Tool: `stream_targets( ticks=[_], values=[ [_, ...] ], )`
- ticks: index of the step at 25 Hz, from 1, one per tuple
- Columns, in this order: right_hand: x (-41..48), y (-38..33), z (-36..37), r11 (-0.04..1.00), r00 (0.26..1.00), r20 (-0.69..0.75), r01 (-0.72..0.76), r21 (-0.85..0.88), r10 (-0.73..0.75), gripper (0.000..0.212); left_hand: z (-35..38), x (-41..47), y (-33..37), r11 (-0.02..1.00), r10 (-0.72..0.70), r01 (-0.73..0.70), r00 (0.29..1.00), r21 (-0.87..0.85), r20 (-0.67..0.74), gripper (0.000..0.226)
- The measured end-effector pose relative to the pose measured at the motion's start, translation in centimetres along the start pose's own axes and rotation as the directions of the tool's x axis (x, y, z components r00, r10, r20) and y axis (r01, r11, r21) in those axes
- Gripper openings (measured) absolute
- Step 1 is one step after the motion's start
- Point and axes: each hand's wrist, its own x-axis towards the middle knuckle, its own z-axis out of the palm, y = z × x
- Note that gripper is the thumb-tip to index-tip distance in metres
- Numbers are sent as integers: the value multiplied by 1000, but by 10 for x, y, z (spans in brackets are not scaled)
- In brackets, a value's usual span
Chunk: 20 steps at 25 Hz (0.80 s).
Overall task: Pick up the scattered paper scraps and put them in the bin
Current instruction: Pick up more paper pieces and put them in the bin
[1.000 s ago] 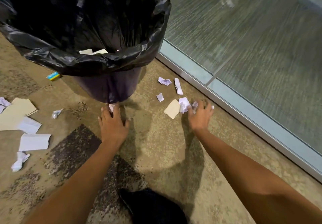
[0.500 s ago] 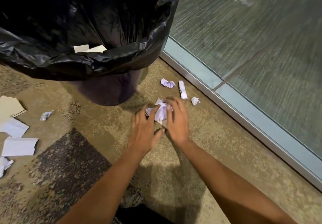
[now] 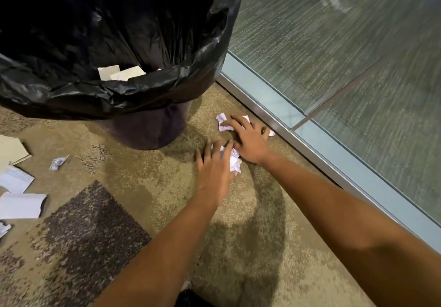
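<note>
Scraps (image 3: 223, 125) lie under flat, spread hands — left hand (image 3: 213, 166), right hand (image 3: 250, 142) — between bin (image 3: 143, 96) and window frame (image 3: 310, 152).

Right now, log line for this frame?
left hand on crumpled white paper wad | right hand spread on white paper scraps | black-bagged bin beside

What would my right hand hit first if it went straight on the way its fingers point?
The crumpled paper scrap just ahead of the right hand; its fingertips seem to touch it.
</note>
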Motion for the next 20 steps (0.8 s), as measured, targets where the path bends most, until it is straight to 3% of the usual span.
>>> stream_targets(
  ticks=[2,4,6,8,11,14,20],
  values=[
    [0,2,-1,997,998,-32,46,-69,-48,36,2,-5,-3,999,45,-45,999,-13,-5,62],
    [-4,6,-2,993,990,-138,-8,-120,-8,27,5,-15,-2,996,77,-78,997,-35,-24,55],
    [-13,15,-1,987,962,-242,-148,-68,127,20,5,-26,4,995,67,-69,997,-68,-32,56],
    [-27,27,1,958,924,-255,-281,54,285,19,4,-33,9,997,41,-44,998,-67,-57,52],
    [-51,39,6,939,900,-268,-328,107,345,29,0,-35,16,999,38,-41,995,-28,-96,44],
    [-69,50,10,932,871,-335,-319,173,360,40,-6,-35,23,999,35,-36,999,-15,-32,49],
    [-102,50,14,878,817,-354,-347,329,455,31,-10,-27,37,988,-5,-9,996,154,92,69]
  ],
)
